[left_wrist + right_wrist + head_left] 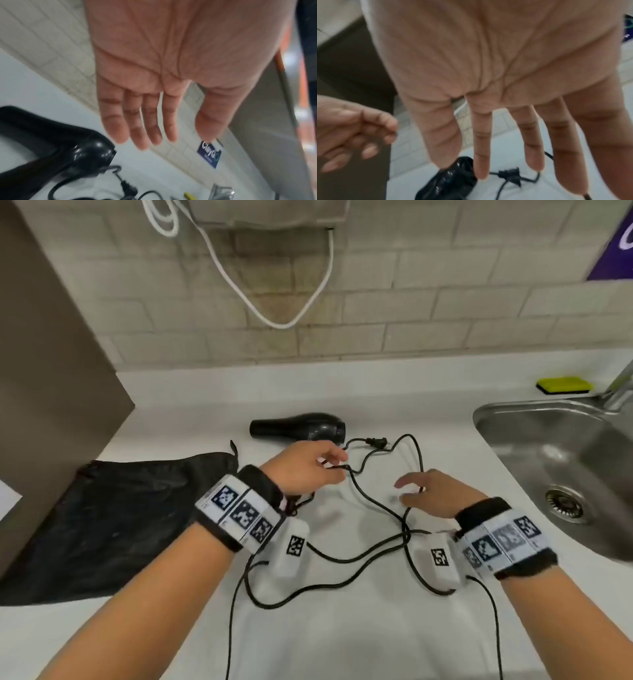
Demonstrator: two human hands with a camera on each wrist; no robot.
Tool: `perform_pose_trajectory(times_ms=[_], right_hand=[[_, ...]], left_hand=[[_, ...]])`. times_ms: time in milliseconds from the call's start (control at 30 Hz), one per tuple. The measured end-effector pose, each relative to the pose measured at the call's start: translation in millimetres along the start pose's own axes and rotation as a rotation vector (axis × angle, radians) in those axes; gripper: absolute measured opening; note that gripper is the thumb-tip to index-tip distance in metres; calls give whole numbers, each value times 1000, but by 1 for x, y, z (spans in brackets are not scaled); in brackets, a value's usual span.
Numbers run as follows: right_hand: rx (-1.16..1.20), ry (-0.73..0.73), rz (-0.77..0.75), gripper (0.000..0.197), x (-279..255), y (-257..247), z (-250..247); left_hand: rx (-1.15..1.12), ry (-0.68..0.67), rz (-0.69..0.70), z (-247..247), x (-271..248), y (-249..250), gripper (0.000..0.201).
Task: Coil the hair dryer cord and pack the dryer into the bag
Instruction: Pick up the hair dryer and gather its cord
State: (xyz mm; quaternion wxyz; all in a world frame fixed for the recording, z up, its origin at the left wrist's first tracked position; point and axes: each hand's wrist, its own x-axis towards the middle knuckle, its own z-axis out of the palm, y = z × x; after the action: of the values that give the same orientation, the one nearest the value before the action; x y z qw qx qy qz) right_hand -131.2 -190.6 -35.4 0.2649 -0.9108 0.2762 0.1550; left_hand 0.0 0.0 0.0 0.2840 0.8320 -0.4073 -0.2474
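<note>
STEP: cord gathering, not yet coiled | bag (pixel 113 518) flat at counter left; hair dryer (pixel 298 426) behind hands; cord (pixel 376 501) sprawled loose | left hand (pixel 305 470) and right hand (pixel 435 491) both extended, gripping nothing | NEXT: likely grasp cord, form loops | VIEWS: only head view shows bag; wrist views confirm bare palms.

Hair dryer (pixel 298 426) handle behind left hand (pixel 301 470), bag (pixel 102 525) cut off at left edge (both wrist views blurred)
</note>
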Motion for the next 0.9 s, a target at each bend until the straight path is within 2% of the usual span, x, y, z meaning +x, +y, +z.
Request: perform_pose_trajectory(times_ms=[100,167,300,400,467,567,733,800,900], right_hand=[[-61,-61,77,36,15,0,1],[-94,-112,122,40,17,-1,1],[-162,-194,109,53,17,-6,10],[-291,-224,77,56,21,-13,19],[-405,-215,66,51,29,-16,27],[-451,-161,93,43,37,-15,32],[-157,2,121,34,44,-5,26],[-14,85,127,32,44,-1,26],[108,224,113,30,45,3,23]], left_hand=[[-1,126,-76,13,39,1,44],[48,159,-126,21,58,-2,50],[139,66,-233,29,81,-15,58],[174,41,-258,35,88,-20,43],[39,103,-259,37,89,-21,32],[-194,228,-233,32,82,-16,30],[-580,473,-86,8,57,3,27],[-708,488,-47,-2,46,7,27],[-781,464,19,-15,29,5,26]])
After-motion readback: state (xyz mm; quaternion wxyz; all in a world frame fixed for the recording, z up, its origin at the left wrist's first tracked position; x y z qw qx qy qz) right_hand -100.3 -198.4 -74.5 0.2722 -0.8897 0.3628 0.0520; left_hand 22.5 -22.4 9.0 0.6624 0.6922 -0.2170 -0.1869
